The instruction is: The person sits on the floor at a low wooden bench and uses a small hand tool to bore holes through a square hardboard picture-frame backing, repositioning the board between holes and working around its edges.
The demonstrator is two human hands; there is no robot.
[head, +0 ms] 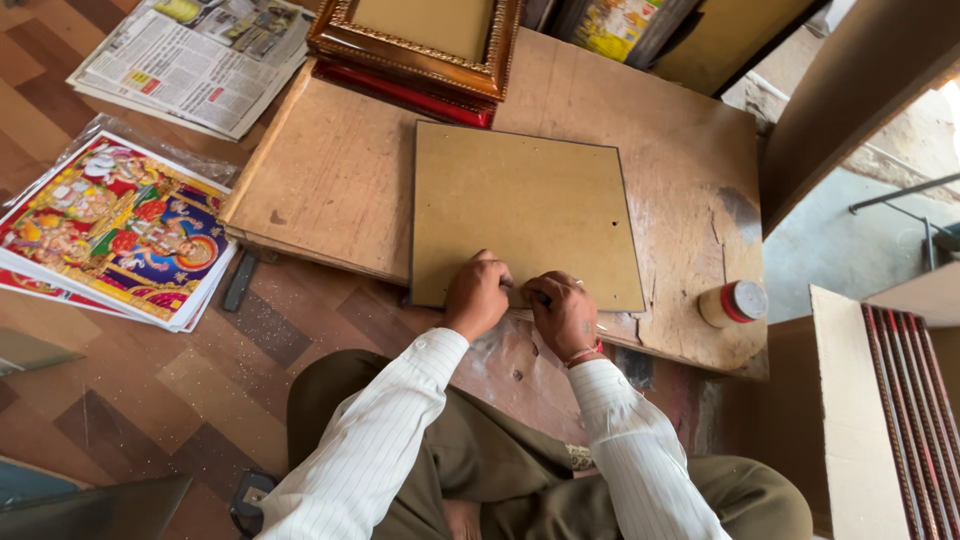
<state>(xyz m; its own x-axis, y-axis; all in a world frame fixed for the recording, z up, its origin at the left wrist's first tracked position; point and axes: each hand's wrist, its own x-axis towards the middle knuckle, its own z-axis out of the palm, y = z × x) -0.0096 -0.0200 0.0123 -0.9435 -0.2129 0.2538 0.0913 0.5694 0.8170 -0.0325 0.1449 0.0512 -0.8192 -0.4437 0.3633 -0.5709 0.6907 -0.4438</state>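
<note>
Patterned wood floor, with a low worn wooden board (330, 180) lying on it as a work surface. Nearest, two arms in white striped sleeves above olive trousers. Left hand (476, 296) curled over the near edge of a square brown backing board (520, 205), fingers folded down onto it. Right hand (565, 313) just beside, touching the same near edge, fingers closed around a small dark tool, too hidden to identify; red thread at the wrist. Backing board flat on the middle of the work surface, its dark rim showing along the left and far sides. Right of the hands, near the work surface's right corner, a small white jar with a red band (734, 303). Far right, a cardboard box holding red moulding strips (915, 390). Left on the floor, a stack of colourful prints (115, 230) in plastic. Farther off, a folded newspaper (190, 60) at far left, and gilt and red frames (420, 50) stacked at the work surface's far edge.
</note>
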